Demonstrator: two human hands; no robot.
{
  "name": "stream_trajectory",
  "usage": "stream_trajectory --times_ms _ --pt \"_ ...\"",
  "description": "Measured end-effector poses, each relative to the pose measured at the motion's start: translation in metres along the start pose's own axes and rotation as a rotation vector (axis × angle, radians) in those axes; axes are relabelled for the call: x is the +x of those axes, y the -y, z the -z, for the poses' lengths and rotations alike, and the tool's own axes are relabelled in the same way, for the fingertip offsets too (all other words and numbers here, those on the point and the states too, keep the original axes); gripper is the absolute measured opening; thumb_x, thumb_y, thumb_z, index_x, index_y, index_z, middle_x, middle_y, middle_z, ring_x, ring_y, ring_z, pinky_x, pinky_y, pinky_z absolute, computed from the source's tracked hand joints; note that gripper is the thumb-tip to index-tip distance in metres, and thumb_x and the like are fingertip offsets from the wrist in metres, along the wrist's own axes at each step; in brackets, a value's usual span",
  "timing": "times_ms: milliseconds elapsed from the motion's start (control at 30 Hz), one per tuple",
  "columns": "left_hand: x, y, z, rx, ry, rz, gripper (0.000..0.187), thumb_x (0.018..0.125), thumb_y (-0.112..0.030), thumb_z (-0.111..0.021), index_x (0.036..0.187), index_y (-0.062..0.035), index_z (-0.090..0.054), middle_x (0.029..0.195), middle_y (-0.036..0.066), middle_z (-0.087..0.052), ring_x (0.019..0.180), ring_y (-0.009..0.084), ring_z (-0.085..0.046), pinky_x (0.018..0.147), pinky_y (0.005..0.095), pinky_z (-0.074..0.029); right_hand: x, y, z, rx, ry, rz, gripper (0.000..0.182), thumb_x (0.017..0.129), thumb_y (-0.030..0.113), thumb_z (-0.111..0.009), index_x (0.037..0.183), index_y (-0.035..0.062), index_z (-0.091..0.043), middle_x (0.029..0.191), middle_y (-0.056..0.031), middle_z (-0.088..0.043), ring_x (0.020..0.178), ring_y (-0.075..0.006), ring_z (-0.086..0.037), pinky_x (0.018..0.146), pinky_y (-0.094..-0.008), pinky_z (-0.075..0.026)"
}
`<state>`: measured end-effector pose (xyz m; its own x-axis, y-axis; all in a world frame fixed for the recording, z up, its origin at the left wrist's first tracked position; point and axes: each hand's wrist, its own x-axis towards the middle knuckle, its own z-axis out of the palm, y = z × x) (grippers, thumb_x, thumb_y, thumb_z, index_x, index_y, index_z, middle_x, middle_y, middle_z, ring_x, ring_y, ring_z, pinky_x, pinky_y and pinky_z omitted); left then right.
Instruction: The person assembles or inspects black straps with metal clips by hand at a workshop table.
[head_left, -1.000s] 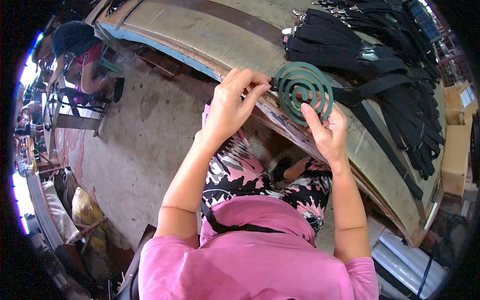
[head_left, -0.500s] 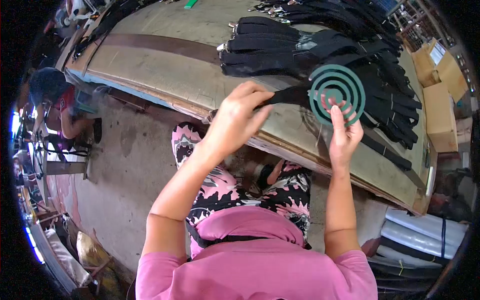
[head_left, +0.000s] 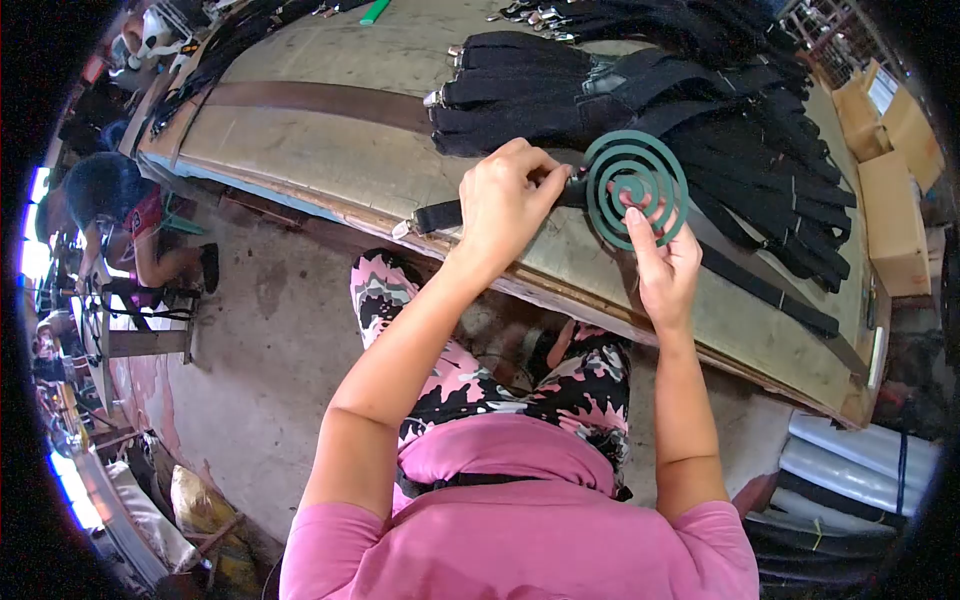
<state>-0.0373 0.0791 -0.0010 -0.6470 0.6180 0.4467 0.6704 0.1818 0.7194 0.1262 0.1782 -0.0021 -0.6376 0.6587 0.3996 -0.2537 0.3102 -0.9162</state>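
My right hand (head_left: 664, 262) pinches a flat green spiral coil (head_left: 612, 182) near its centre and holds it upright above the table. My left hand (head_left: 512, 200) has its thumb and fingertips pressed together beside the coil's left edge; what they pinch is too small to make out. A black strap (head_left: 438, 216) with a metal clip (head_left: 403, 230) at its end lies under my left hand at the table's front edge. Behind both hands, bundles of black straps (head_left: 520, 98) with metal clips lie on the table (head_left: 300, 150).
A brown strip (head_left: 320, 98) runs along the table. An open cardboard box (head_left: 893, 225) stands at the right, above rolls of plastic sheeting (head_left: 850, 465). Another person (head_left: 150, 245) sits at the far left. A green piece (head_left: 374, 12) lies at the back.
My left hand has moved slightly right, its fingers now pinched together, and the clipped strap end shows beside it. The coil in my right hand has shifted left, closer to my left hand.
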Motion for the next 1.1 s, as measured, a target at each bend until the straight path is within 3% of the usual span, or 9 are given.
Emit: stream_trajectory --times_ms 167,233,633,900,1100 --pt "-0.007 -0.006 0.017 -0.085 0.022 0.108 0.02 0.087 -0.021 -0.072 0.086 -0.0015 -0.069 0.079 0.012 -0.068 0.064 0.023 -0.064 0.06 0.0335 -0.048 0.0 0.001 0.001 -0.079 0.025 -0.028 0.021 0.096 0.004 -0.062 0.115 -0.0037 -0.065 0.11 -0.0099 -0.068 0.096 -0.0122 -0.063 0.084 -0.0267 -0.05" --pt "-0.01 -0.004 0.019 -0.087 0.026 0.096 0.02 0.088 -0.021 -0.071 0.087 -0.0013 -0.069 0.079 0.012 -0.068 0.065 0.023 -0.064 0.061 0.0336 -0.049 0.0 -0.002 0.004 -0.276 0.072 -0.028 0.021 0.093 0.005 -0.065 0.112 -0.0031 -0.065 0.107 -0.012 -0.069 0.092 -0.0159 -0.065 0.082 -0.0291 -0.05" --pt "-0.01 -0.004 0.02 -0.1 0.036 0.071 0.021 0.09 -0.022 -0.069 0.087 -0.0012 -0.067 0.079 0.012 -0.067 0.067 0.0259 -0.064 0.063 0.0345 -0.049 0.006 0.005 -0.002 -0.44 0.107 0.14 0.019 0.089 0.004 -0.067 0.107 -0.0021 -0.065 0.1 -0.0144 -0.067 0.087 -0.0264 -0.065 0.079 -0.0335 -0.05" --pt "-0.01 -0.003 0.02 -0.097 0.047 0.076 0.022 0.091 -0.024 -0.068 0.087 -0.0016 -0.067 0.079 0.012 -0.067 0.067 0.0254 -0.064 0.062 0.0347 -0.047 0.006 0.003 -0.004 -0.428 0.101 0.152 0.018 0.089 0.004 -0.067 0.106 -0.0019 -0.065 0.099 -0.0141 -0.066 0.087 -0.0265 -0.064 0.079 -0.0335 -0.049" --pt "-0.009 0.002 0.028 -0.164 0.133 0.079 0.017 0.086 -0.016 -0.072 0.089 -0.0002 -0.067 0.085 0.011 -0.069 0.074 0.0221 -0.067 0.072 0.0322 -0.054 0.002 0.0 -0.001 -0.35 0.067 0.09 0.018 0.09 0.004 -0.067 0.107 -0.0025 -0.065 0.1 -0.0129 -0.067 0.088 -0.0218 -0.064 0.08 -0.0318 -0.049"
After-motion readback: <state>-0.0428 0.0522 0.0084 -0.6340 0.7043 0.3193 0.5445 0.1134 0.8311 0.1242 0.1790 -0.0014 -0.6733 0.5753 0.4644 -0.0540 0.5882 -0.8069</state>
